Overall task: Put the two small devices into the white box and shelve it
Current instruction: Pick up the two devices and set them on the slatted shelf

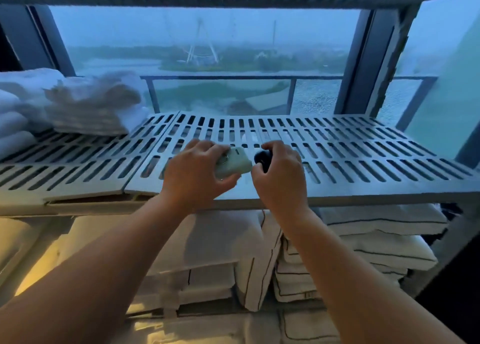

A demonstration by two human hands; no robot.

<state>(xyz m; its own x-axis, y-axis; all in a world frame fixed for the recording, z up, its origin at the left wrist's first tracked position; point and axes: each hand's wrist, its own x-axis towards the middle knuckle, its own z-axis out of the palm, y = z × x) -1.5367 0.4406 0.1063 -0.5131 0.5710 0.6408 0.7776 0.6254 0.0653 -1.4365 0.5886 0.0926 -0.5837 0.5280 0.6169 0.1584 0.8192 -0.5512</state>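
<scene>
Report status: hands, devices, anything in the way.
Left hand grips pale green device. Right hand grips black device. Both over slatted shelf; white box not in view. Folded towels left, clear of hands.

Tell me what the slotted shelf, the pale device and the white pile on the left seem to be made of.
The slotted shelf: probably moulded plastic, matt grey; even slots and joined panels suggest this. The pale device in the left hand: likely smooth hard plastic, judging by rounded corners and soft sheen. The white pile: cloth, probably terry towels; fuzzy folded layers, though blurred.
</scene>
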